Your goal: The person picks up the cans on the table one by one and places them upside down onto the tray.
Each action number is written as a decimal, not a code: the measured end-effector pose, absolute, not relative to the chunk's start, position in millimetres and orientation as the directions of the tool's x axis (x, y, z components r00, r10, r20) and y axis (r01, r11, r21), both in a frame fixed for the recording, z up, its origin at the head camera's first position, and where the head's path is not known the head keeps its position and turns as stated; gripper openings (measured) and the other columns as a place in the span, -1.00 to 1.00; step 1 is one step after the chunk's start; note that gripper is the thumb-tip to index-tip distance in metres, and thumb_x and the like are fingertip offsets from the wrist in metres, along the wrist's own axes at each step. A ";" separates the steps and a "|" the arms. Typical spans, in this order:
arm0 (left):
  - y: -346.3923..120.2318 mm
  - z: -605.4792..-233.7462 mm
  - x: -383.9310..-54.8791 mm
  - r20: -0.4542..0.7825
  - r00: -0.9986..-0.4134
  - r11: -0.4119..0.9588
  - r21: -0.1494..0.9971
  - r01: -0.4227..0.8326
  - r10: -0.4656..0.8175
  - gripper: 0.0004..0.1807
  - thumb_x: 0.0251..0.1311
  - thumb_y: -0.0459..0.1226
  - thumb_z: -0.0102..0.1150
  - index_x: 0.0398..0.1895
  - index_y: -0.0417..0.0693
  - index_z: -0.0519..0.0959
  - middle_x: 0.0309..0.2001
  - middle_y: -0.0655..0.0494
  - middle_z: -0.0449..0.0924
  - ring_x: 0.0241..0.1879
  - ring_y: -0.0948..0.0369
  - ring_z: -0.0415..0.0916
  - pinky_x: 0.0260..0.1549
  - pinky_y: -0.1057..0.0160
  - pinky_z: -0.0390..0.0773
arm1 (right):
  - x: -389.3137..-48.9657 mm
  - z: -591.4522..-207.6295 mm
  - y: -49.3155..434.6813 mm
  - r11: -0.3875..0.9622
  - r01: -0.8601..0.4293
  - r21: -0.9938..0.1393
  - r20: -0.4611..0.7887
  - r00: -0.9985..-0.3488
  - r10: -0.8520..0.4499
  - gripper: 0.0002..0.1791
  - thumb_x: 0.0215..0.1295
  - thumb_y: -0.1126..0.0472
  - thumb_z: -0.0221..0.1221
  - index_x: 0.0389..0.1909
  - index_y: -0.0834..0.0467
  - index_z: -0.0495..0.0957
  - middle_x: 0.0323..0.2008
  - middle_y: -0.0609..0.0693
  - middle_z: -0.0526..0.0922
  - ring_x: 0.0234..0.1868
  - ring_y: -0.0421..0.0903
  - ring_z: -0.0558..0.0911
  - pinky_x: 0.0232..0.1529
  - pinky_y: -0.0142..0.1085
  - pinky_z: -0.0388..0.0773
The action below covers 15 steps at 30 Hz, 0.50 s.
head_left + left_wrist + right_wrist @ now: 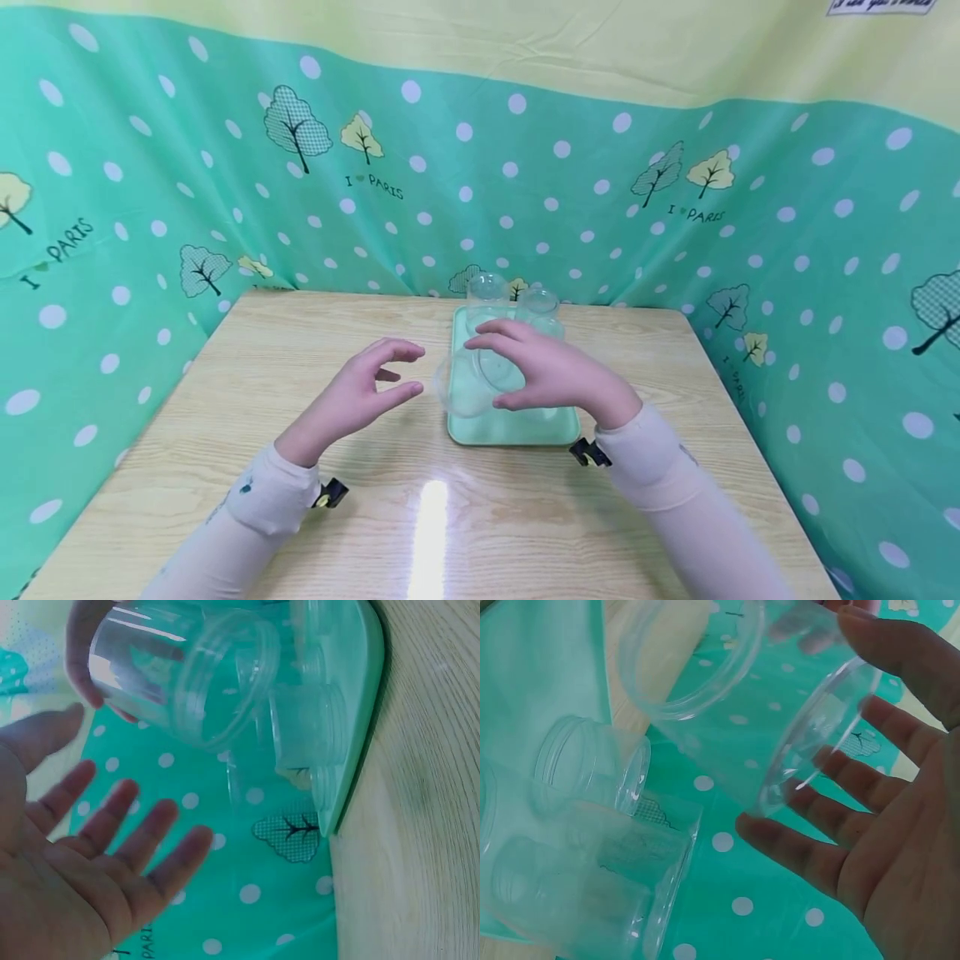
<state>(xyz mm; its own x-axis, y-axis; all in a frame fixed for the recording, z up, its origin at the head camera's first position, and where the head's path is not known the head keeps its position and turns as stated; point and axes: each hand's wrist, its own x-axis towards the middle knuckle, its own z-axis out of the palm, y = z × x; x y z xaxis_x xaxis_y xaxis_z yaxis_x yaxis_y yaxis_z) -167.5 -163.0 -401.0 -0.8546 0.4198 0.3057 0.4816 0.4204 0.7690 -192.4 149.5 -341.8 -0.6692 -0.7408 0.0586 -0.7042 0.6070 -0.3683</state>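
A clear plastic jar (463, 390) is held above the front of a light green tray (491, 432), tilted with its threaded mouth downward. My right hand (551, 371) grips it at the base end. In the right wrist view, fingertips and thumb spread round the base edge of that jar (720, 727). Left of the jar, my left hand (360, 396) is apart from it and holds nothing. The left wrist view shows its fingers (154, 847) spread, palm toward the jar (150, 667).
Several more clear jars stand toward the back of the tray, among them a tall one (486, 292) and a shorter one (538, 307). Under the tray is a wood-grain table (300, 350). A green dotted curtain (420, 208) hangs round its back and sides.
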 end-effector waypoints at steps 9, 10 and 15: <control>-162.2 -407.1 -169.5 0.215 -0.897 0.481 0.783 0.394 0.386 -0.51 0.29 -0.11 0.40 0.24 0.04 0.54 0.18 0.10 0.60 0.17 -0.01 0.55 0.03 0.00 0.68 | -197.9 -341.1 142.2 0.660 -0.680 -0.321 -0.041 -0.686 -0.727 -0.14 0.15 0.01 0.49 0.48 -0.22 0.33 0.52 -0.07 0.25 0.49 -0.03 0.31 0.29 -0.14 0.53; -162.3 -407.2 -169.5 0.214 -0.898 0.484 0.782 0.394 0.385 -0.51 0.29 -0.11 0.40 0.24 0.04 0.54 0.18 0.10 0.60 0.16 0.00 0.56 0.02 0.00 0.68 | -198.6 -341.3 141.4 0.663 -0.678 -0.317 -0.046 -0.687 -0.725 -0.13 0.15 0.01 0.49 0.48 -0.22 0.33 0.52 -0.06 0.25 0.49 -0.02 0.31 0.29 -0.14 0.54; -161.9 -406.5 -169.3 0.188 -0.910 0.479 0.801 0.360 0.370 -0.56 0.30 -0.14 0.39 0.20 0.05 0.55 0.16 0.11 0.62 0.16 0.03 0.58 0.01 -0.01 0.68 | -202.6 -342.9 137.7 0.673 -0.677 -0.299 -0.063 -0.689 -0.722 -0.14 0.14 0.03 0.49 0.47 -0.20 0.35 0.50 -0.05 0.28 0.48 -0.01 0.33 0.27 -0.14 0.55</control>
